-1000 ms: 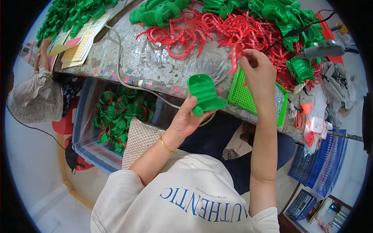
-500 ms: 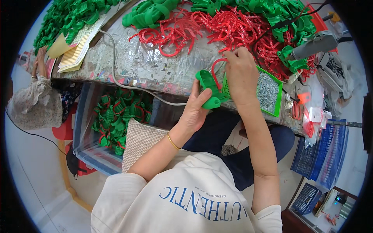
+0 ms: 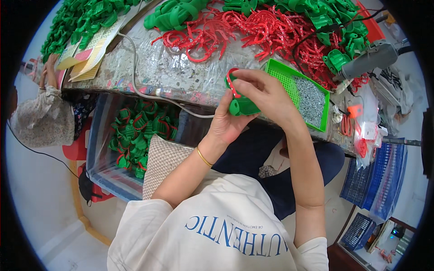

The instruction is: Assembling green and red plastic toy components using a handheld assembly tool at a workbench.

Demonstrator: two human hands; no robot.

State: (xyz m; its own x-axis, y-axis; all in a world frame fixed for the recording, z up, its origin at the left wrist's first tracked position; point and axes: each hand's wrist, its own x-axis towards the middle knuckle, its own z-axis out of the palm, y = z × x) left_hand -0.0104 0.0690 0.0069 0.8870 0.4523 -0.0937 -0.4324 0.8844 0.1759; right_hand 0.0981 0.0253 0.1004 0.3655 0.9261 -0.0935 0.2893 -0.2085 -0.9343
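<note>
My left hand (image 3: pixel 221 128) is closed around a green moulded plastic piece (image 3: pixel 245 106), shaped somewhat like a small clog, above the table's front edge. Across its left end curves a red strap with white dots (image 3: pixel 232 84). The fingers of my right hand (image 3: pixel 266 92) are bent onto the strap and the green piece, pinching the strap; the fingertips are partly hidden. Just right of my hands stands a green perforated tray (image 3: pixel 281 77) holding many small silver metal bits (image 3: pixel 311 100). A tangled heap of red straps (image 3: pixel 266 34) lies beyond it.
Green pieces (image 3: pixel 90 20) are heaped at the far left and far right. A lined bin (image 3: pixel 97 153) below the table holds green pieces with red straps. A grey cable (image 3: pixel 134 67) crosses the table. A grey tool (image 3: pixel 368 61) stands right. Another person's sleeve (image 3: pixel 43 117) is at left.
My right hand has moved left and nearer, bringing the red strap over the green piece. My left hand has turned the piece. The tray's left part has come into sight.
</note>
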